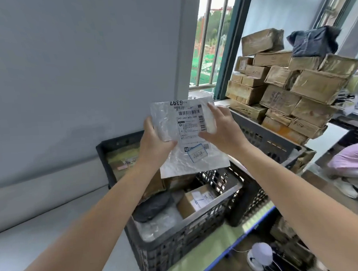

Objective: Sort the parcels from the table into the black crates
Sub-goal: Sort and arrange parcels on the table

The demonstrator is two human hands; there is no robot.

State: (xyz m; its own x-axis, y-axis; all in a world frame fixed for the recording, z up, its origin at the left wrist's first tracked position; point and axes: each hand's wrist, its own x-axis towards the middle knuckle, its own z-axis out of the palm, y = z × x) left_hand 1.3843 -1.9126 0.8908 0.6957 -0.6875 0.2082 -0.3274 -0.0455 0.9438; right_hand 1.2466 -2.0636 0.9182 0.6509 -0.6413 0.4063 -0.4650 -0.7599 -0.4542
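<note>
Taped brown cartons [296, 87] stack behind the lattice-walled black crate [179, 241], to its right. Above the crate, left grip [153, 140] and right grip [225, 130] both clasp a crinkled white plastic mailer [198, 161]. Inside the crate: small carton [190, 205], dark soft pouch [153, 207].

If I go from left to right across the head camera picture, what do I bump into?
You meet the left hand → white parcel → right hand → stack of brown boxes → person in pink.
</note>
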